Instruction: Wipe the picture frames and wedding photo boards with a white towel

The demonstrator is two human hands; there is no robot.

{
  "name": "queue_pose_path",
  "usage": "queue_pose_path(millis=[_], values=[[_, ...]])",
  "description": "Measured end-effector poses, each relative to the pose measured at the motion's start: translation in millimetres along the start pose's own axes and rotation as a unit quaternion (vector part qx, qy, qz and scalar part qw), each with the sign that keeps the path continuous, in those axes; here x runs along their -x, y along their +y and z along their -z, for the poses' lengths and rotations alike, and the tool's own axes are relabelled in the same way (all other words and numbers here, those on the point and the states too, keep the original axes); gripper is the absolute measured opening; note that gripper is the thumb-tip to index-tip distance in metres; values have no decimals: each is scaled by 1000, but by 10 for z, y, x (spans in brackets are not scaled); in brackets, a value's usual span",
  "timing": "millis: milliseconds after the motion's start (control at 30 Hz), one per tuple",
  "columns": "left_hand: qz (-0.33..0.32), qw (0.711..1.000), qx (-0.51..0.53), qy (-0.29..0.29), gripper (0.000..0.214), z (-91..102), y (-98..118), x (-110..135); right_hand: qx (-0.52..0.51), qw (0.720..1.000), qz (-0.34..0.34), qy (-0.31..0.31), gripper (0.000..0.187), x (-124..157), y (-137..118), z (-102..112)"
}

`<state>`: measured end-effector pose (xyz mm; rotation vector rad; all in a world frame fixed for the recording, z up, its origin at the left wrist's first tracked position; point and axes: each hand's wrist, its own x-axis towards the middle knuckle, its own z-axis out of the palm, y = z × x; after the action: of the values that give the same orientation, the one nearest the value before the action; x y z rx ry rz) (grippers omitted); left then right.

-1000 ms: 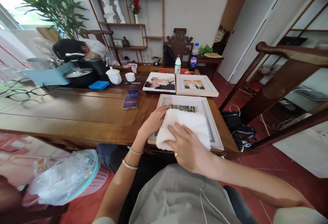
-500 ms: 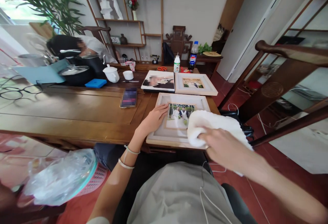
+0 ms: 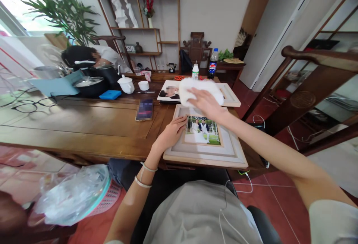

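Note:
A white-framed photo lies flat at the near right corner of the wooden table. My left hand rests on the frame's left edge, fingers stretched flat. My right hand reaches past the frame's far edge and presses a white folded towel down over two more pictures, a frameless print and a second white frame.
A phone lies left of the frames. Farther back are a white teapot, a cup, a blue box, black pots, bottles and another person. A basket with plastic sits at floor level on the left.
My right hand carried the towel off the near frame, first to the right, then forward onto the far pictures. The near photo is now uncovered. My left hand stayed on the frame.

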<state>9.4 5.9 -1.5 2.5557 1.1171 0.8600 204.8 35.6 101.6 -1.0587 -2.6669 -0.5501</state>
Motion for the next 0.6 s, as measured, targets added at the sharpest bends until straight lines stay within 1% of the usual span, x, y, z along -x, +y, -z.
queue_pose_path(millis=[67,100,133,200,267,367,533,600], values=[[0,1000,-3,1,37,-1,0,-2,5,997,59,-48,39,-107,-84,-247],[0,1000,-4,3,36,-2,-2,-2,9,995,76,-63,38,-132,-122,-337],[0,1000,-6,5,36,-4,-5,-2,12,994,87,-71,36,-141,-153,-401],[-1,1000,-7,10,34,-8,-9,-3,16,994,85,-69,33,-117,-188,-455],[-6,1000,-6,11,34,-10,-11,-5,20,995,74,-63,30,-47,-180,-437],[-3,1000,-3,7,36,-12,-14,-7,33,995,56,-74,29,131,-85,-365],[7,1000,-2,-5,39,-17,-23,-2,51,992,-3,-117,39,584,245,-239],[10,1000,-3,-5,39,-19,-23,0,59,989,-33,-135,40,766,368,-173]])
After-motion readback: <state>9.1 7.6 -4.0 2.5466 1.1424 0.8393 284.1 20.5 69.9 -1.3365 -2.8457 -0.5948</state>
